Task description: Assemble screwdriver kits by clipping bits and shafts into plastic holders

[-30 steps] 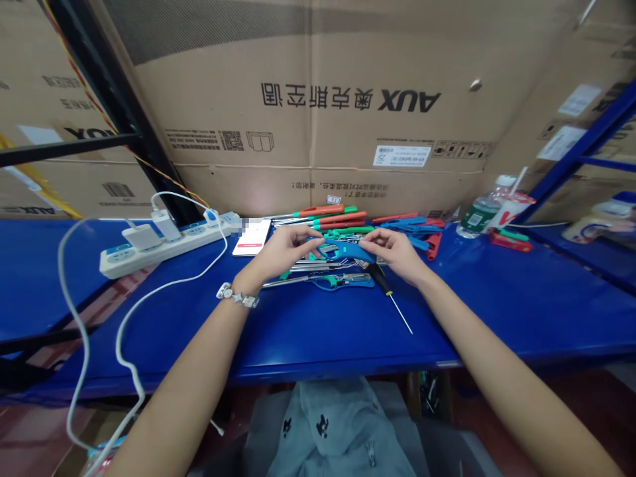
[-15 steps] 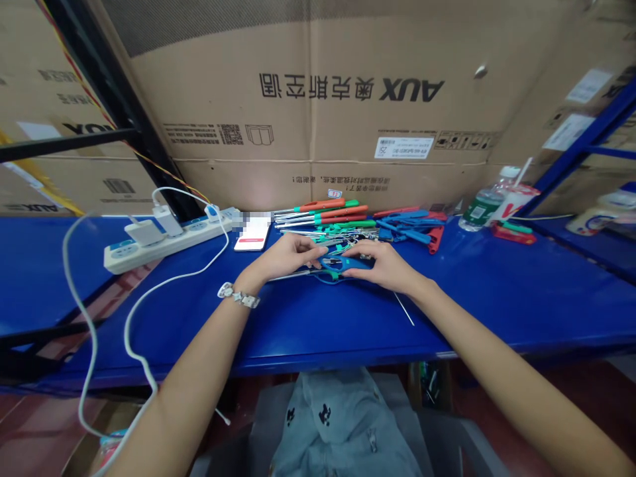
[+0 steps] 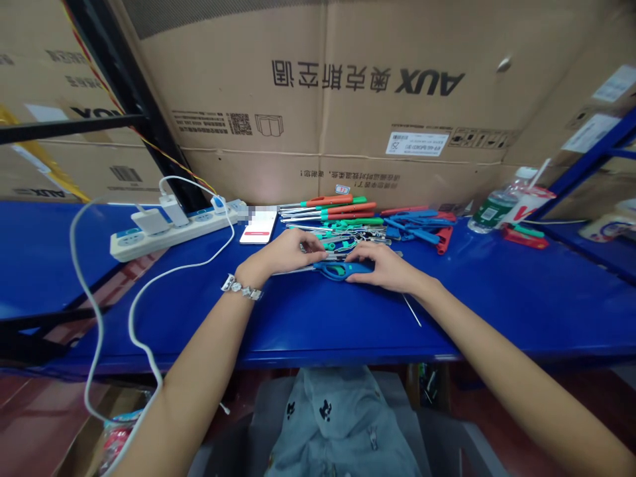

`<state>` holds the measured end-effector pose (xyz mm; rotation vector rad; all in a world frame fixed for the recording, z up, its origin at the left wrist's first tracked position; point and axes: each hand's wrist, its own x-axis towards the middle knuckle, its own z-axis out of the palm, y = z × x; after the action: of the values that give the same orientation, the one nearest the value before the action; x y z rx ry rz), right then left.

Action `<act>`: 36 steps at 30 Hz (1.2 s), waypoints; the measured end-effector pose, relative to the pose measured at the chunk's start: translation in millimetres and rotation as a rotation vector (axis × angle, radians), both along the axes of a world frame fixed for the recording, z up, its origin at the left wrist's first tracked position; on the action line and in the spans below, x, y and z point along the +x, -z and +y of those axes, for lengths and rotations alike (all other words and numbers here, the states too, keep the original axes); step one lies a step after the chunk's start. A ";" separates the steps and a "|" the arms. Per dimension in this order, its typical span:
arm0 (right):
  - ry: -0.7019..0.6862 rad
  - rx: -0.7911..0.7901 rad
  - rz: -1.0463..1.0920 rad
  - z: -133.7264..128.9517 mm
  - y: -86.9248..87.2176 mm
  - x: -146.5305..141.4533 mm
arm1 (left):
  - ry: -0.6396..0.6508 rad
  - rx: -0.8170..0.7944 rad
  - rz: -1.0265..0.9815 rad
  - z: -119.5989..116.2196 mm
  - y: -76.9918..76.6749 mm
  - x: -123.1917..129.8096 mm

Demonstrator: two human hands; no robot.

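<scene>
The blue handle (image 3: 342,270) lay low over the bench (image 3: 308,324), its long axis running roughly left to right between the two hands, with a metal rod (image 3: 293,271) leading off its left end. The right hand (image 3: 381,266) was closed on its right end and so was nearer; the left hand (image 3: 291,253) hung just beside the looped end, fingers narrowed, though whether they gripped anything I could not tell.

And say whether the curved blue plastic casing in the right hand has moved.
Yes: the casing is lower in view, nearer the front edge of the blue table.
</scene>
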<state>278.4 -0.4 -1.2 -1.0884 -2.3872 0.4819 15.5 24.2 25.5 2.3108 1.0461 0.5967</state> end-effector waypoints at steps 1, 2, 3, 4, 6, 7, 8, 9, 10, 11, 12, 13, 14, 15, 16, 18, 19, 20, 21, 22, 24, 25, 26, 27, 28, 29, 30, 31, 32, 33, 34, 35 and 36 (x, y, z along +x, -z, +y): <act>-0.001 -0.001 -0.005 0.3 -0.3 -0.3 | 0.012 -0.023 0.006 -0.2 0.0 -0.3; -0.001 -0.001 -0.011 0.5 -0.8 -0.7 | 0.021 -0.043 0.007 -0.2 0.3 -0.4; 0.000 0.002 -0.020 0.7 -1.3 -1.1 | 0.028 -0.058 0.001 -0.1 1.0 -0.3; 0.003 0.005 -0.029 0.9 -1.8 -1.4 | 0.033 -0.069 -0.006 0.1 1.9 0.2; 0.007 0.005 -0.045 1.2 -2.7 -1.5 | 0.046 -0.086 -0.015 0.4 4.5 2.3; 0.008 0.002 -0.047 1.3 -3.1 -1.2 | 0.053 -0.096 -0.013 0.3 5.9 3.9; 0.007 -0.004 -0.047 1.4 -3.4 -0.6 | 0.060 -0.107 -0.008 0.1 7.0 5.6; 0.004 -0.011 -0.045 1.5 -3.7 0.1 | 0.065 -0.115 0.005 -0.4 7.8 7.4; 0.002 -0.019 -0.043 1.5 -4.0 0.8 | 0.064 -0.120 0.026 -1.1 8.3 9.1; 0.001 -0.026 -0.043 1.5 -4.2 1.6 | 0.060 -0.118 0.054 -1.8 8.2 10.6; 0.001 -0.032 -0.046 1.4 -4.5 2.3 | 0.053 -0.112 0.084 -2.5 7.9 11.8; 0.003 -0.038 -0.047 1.3 -4.7 2.8 | 0.046 -0.105 0.111 -3.2 7.3 12.6; 0.007 -0.044 -0.047 1.3 -4.9 3.1 | 0.042 -0.100 0.131 -3.8 6.6 13.1; 0.013 -0.050 -0.044 1.4 -5.0 3.2 | 0.040 -0.099 0.142 -4.3 6.0 13.4; 0.018 -0.055 -0.041 1.7 -5.0 2.9 | 0.042 -0.102 0.145 -4.8 5.6 13.5; 0.019 -0.060 -0.036 2.8 -4.9 1.8 | 0.050 -0.108 0.145 -5.5 5.7 14.0; 0.012 -0.063 -0.036 3.5 -4.8 0.9 | 0.052 -0.107 0.146 -5.8 6.2 14.6; 0.005 -0.066 -0.038 4.3 -4.7 -0.1 | 0.053 -0.100 0.147 -6.1 6.9 15.4; -0.001 -0.069 -0.040 5.0 -4.7 -1.0 | 0.051 -0.089 0.149 -6.5 7.7 16.5; -0.002 -0.074 -0.043 5.6 -4.9 -1.8 | 0.050 -0.075 0.154 -6.8 8.7 17.9; 0.003 -0.081 -0.050 6.1 -5.6 -2.5 | 0.047 -0.034 0.171 -7.4 10.3 20.7; 0.005 -0.082 -0.052 5.9 -6.2 -2.1 | 0.047 -0.009 0.180 -7.8 10.9 21.9; 0.003 -0.081 -0.054 5.6 -6.9 -1.2 | 0.046 0.014 0.187 -8.1 11.3 22.9; 0.001 -0.076 -0.057 5.2 -7.7 0.2 | 0.045 0.034 0.193 -8.5 11.4 23.6; 0.003 -0.067 -0.063 4.8 -8.5 1.9 | 0.042 0.050 0.197 -9.0 11.5 24.0; 0.012 -0.054 -0.072 4.6 -9.3 3.9 | 0.040 0.062 0.199 -9.4 11.4 24.2; 0.025 -0.043 -0.085 4.6 -9.9 5.8 | 0.040 0.070 0.201 -9.8 11.2 24.3; 0.038 -0.036 -0.097 4.8 -10.4 7.7 | 0.041 0.080 0.202 -10.2 11.0 24.4; 0.049 -0.035 -0.103 5.4 -10.8 9.2 | 0.043 0.091 0.202 -10.6 10.9 24.5; 0.052 -0.043 -0.104 6.1 -11.0 10.4 | 0.045 0.102 0.205 -10.9 10.9 24.8; 0.047 -0.056 -0.100 6.9 -11.1 11.2 | 0.046 0.111 0.207 -11.2 11.1 25.4; 0.036 -0.072 -0.091 7.8 -11.2 11.6 | 0.046 0.117 0.208 -11.5 11.4 26.2; 0.025 -0.086 -0.082 8.5 -11.2 11.7 | 0.048 0.119 0.211 -11.7 11.9 27.2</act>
<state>290.1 8.1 10.0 -1.1951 -2.4406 0.5454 42.7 12.5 13.6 2.5394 1.0718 0.4129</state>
